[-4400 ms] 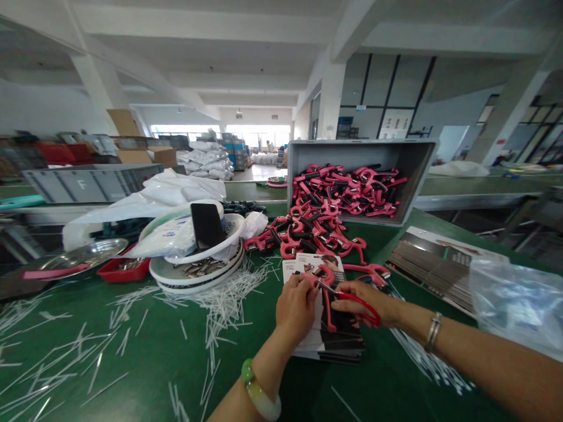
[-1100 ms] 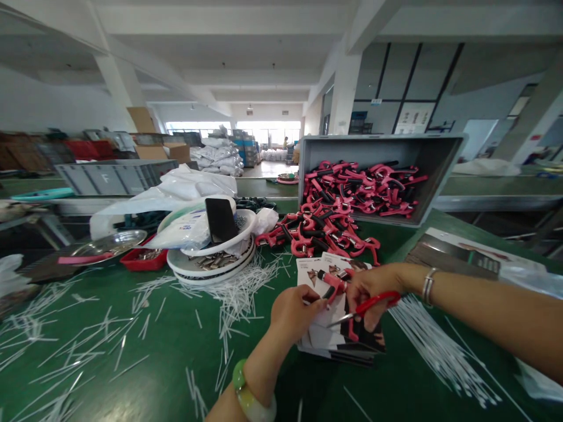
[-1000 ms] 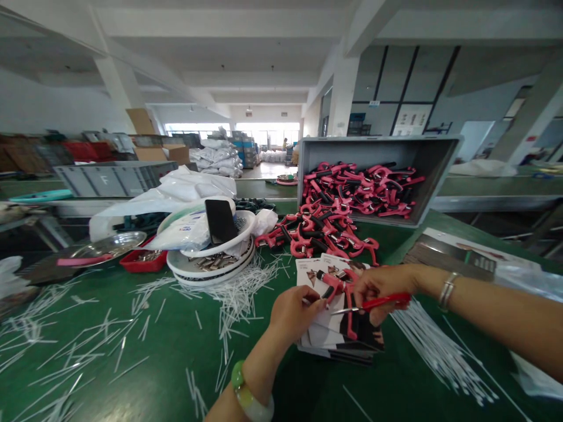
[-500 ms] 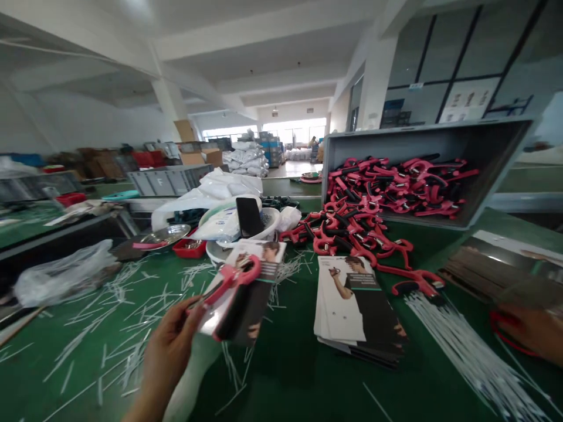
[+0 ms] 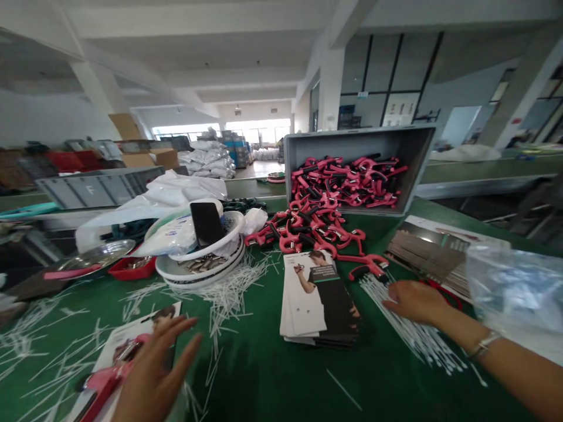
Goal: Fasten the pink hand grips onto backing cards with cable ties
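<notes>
My left hand (image 5: 153, 369) is open with its fingers apart, just over a printed card (image 5: 109, 343) at the lower left. On that card lies a pink-and-black hand tool (image 5: 103, 384), partly covered by the hand. My right hand (image 5: 416, 305) is at the upper end of a bundle of white plastic ties (image 5: 413, 334), its fingers bent together; what they pinch, if anything, is hidden. Between the hands stands a stack of printed cards (image 5: 321, 299). Another pink-and-black tool (image 5: 365, 264) rests beside the ties.
A grey crate (image 5: 422, 170) tipped on its side spills pink-and-black tools (image 5: 316, 220). White bowls (image 5: 202, 272) hold metal parts and a phone (image 5: 206, 223). A red tray (image 5: 132, 266), scattered ties (image 5: 233, 293), more cards (image 5: 426, 252), a red-edged item (image 5: 453, 299) and clear bags (image 5: 514, 293) surround them.
My left hand has let go of the card and tool, which now lie on the table at lower left. My right hand has moved left onto the ties. The view has turned right.
</notes>
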Available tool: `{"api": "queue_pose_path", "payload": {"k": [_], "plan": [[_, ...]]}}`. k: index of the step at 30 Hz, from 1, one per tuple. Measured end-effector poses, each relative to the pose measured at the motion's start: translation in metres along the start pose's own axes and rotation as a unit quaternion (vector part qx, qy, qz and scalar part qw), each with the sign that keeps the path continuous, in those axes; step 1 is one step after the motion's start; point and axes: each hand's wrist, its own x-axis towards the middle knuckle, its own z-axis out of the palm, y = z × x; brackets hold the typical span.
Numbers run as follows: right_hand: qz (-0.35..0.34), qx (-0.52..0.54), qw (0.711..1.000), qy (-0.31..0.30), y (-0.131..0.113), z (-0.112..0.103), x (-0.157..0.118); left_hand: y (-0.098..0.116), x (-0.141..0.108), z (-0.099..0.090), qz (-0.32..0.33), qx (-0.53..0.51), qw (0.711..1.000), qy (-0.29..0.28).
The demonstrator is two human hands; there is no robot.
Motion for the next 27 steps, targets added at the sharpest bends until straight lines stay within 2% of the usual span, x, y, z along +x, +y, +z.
{"api": "queue_pose_path", "payload": {"k": [2,4,5,6,8,11,13,16,18,20,23,25,27], "plan": [[0.011,-0.001,1.0,-0.004,-0.009,0.004,-0.001,0.054,0.01,0.039,0.049,-0.037,0.991,-0.122],[0.013,0.012,1.0,0.006,-0.009,0.006,-0.001,0.099,0.02,0.076,0.069,-0.053,0.983,-0.162],[0.008,0.018,1.0,0.011,-0.006,0.005,-0.001,0.114,0.026,0.092,0.058,-0.058,0.982,-0.172],[0.003,0.023,1.0,0.014,-0.003,0.004,-0.001,0.124,0.033,0.105,0.039,-0.062,0.982,-0.175],[-0.008,0.039,0.999,0.029,0.005,0.001,-0.001,0.129,0.047,0.126,-0.008,-0.067,0.983,-0.17],[-0.025,0.09,0.992,0.079,0.018,-0.006,0.002,0.113,0.064,0.145,-0.056,-0.138,0.97,-0.194],[-0.031,0.136,0.985,0.104,0.023,-0.01,0.004,0.1,0.071,0.151,-0.064,-0.18,0.961,-0.201],[-0.015,0.257,0.962,0.091,0.019,-0.018,0.005,0.092,0.076,0.154,-0.062,-0.21,0.959,-0.179],[0.003,0.387,0.92,0.065,0.011,-0.022,0.004,0.095,0.075,0.15,-0.063,-0.227,0.957,-0.169],[0.016,0.503,0.864,0.029,0.0,-0.026,0.001,0.102,0.072,0.144,-0.077,-0.267,0.948,-0.153],[0.015,0.614,0.789,0.002,-0.016,-0.031,-0.003,0.118,0.063,0.131,-0.12,-0.397,0.9,-0.135],[0.008,0.66,0.751,0.014,-0.026,-0.035,-0.004,0.129,0.055,0.123,-0.152,-0.471,0.853,-0.165],[0.003,0.688,0.725,0.028,-0.039,-0.039,-0.004,0.139,0.047,0.119,-0.181,-0.513,0.812,-0.211]]}}
